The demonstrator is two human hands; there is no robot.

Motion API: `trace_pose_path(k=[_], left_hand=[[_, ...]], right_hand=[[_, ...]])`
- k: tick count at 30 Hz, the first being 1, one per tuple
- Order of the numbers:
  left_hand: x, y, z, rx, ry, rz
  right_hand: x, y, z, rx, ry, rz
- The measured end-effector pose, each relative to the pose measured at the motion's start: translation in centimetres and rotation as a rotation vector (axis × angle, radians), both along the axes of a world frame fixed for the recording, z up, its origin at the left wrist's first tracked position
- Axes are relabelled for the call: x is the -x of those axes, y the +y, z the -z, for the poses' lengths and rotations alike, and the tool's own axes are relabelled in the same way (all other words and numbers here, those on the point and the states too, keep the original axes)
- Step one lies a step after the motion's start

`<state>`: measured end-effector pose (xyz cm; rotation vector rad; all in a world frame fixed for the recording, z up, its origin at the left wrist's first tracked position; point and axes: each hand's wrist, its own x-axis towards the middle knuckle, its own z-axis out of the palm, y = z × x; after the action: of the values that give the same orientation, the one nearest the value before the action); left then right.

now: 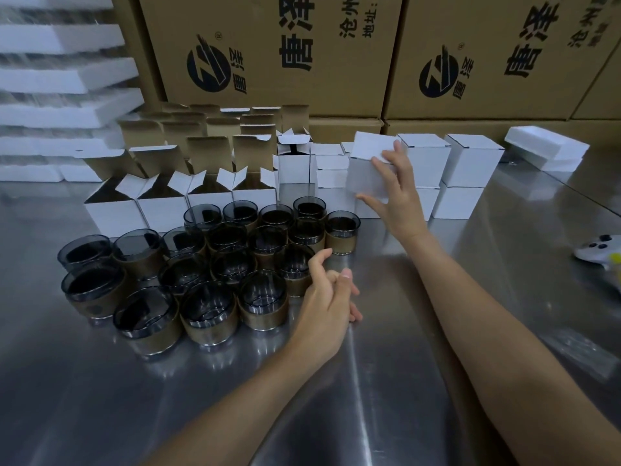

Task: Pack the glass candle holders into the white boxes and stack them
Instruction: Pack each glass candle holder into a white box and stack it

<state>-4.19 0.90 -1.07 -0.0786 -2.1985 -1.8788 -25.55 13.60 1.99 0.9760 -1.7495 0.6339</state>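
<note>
Stacked white foam trays fill the far left. A steel table spans the foreground, with printed brown cartons walling its back edge. On it stand open white boxes, flaps up, and just in front of them a cluster of dark glass candle holders. The left hand hovers just beside the cluster's right edge, fingers loosely curled and holding nothing. The right hand grips a closed white box, tilted, against the stacked closed boxes. Further right lie a foam block and a small white device.
</note>
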Motion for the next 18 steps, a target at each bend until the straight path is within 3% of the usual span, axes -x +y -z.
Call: trace_pose_path(k=[7, 18], left_hand=[[0.0, 0.0, -0.1, -0.006, -0.009, -0.001], [-0.1, 0.0, -0.4, 0.018, -0.038, -0.008]], right_hand=[[0.9, -0.2, 0.3, -0.085, 0.231, 0.353], [-0.2, 0.3, 1.1, -0.002, -0.019, 0.378]])
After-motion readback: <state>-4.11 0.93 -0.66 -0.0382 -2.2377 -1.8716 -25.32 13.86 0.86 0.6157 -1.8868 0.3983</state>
